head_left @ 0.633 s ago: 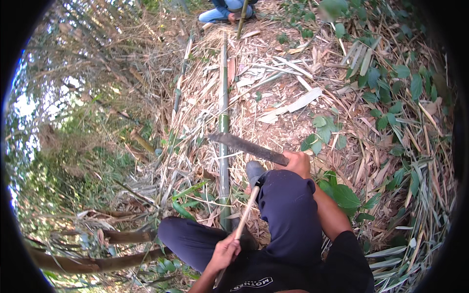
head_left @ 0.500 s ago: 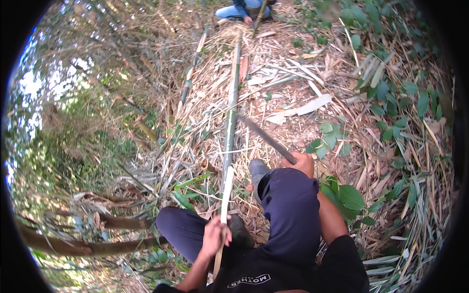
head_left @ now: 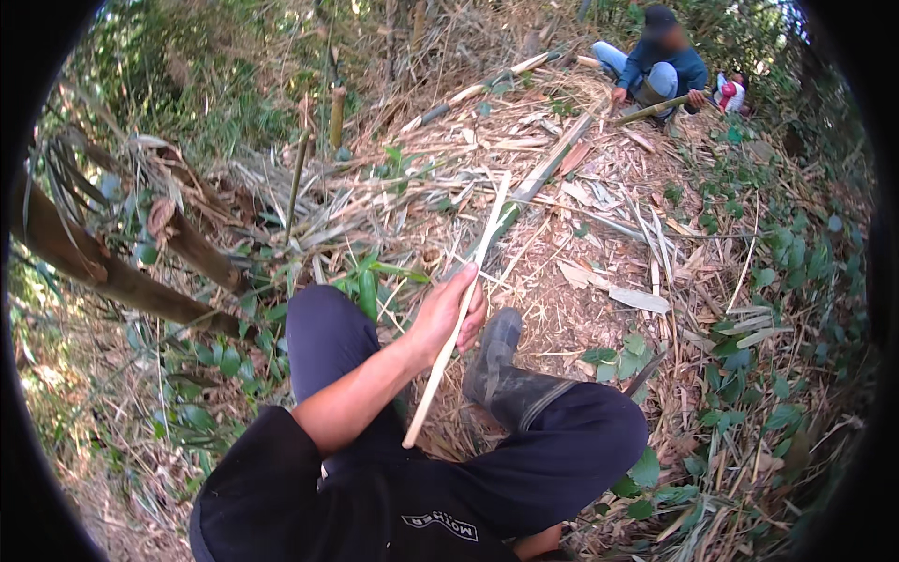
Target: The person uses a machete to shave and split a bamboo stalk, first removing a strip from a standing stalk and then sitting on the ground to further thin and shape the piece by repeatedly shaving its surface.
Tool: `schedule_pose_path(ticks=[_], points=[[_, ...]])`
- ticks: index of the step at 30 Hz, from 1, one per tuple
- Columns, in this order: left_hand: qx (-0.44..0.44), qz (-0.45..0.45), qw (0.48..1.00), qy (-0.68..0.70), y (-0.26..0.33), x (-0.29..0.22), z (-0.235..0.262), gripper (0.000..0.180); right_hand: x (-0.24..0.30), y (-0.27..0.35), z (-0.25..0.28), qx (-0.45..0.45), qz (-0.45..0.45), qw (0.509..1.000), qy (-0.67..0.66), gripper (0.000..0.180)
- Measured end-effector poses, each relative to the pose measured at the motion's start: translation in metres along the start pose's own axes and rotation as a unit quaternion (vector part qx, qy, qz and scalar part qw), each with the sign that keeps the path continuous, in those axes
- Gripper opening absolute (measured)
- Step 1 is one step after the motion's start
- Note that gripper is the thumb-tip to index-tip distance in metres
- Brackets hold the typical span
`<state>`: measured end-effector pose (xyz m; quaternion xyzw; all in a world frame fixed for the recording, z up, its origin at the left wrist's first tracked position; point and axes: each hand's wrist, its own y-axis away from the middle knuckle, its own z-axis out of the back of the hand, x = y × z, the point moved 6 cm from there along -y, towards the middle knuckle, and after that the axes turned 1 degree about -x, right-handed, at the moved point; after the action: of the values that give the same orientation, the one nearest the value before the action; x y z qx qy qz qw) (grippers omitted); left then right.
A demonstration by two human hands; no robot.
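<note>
My left hand (head_left: 448, 314) is closed around a pale split bamboo strip (head_left: 492, 225), which it holds up at a slant above my lap. The strip's far end rises past my fingers and its near end hangs down between my legs. Behind it, a long green bamboo pole (head_left: 538, 178) lies on the ground and runs away from me. My right hand is out of sight behind my raised right knee. Past that knee shows the dark end of a long blade (head_left: 646, 373); its handle is hidden.
A crouching person (head_left: 665, 70) at the upper right holds a bamboo piece (head_left: 646, 110). Someone in pink and white (head_left: 730, 94) is farther back. Thick brown stalks (head_left: 112, 267) lean at the left. Dry leaves and shavings cover the ground, with green plants (head_left: 787, 248) at the right.
My left hand has risen and moved forward with the strip. My right hand and the blade have swung away from the pole to behind my knee. The view has turned left and up.
</note>
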<state>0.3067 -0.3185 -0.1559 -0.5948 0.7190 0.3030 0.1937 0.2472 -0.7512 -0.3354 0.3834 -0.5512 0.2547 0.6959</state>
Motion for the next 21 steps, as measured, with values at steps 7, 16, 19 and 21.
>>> schedule_pose_path(ticks=[7,16,19,21], points=[[0.001,0.032,0.986,0.162,-0.002,0.008,0.020,0.041,0.026,-0.011,0.040,-0.051,0.016,0.999,0.004,0.017],[0.045,0.116,0.959,0.254,-0.016,0.045,0.017,0.047,0.156,-0.039,0.066,-0.036,0.165,0.985,-0.018,0.013],[0.053,0.146,0.952,0.265,-0.024,0.061,-0.003,0.049,0.175,-0.033,0.038,-0.070,0.190,0.979,0.017,0.013],[0.074,0.163,0.955,0.235,-0.033,0.073,-0.021,0.052,0.166,-0.037,0.031,-0.127,0.249,0.952,0.124,0.016]])
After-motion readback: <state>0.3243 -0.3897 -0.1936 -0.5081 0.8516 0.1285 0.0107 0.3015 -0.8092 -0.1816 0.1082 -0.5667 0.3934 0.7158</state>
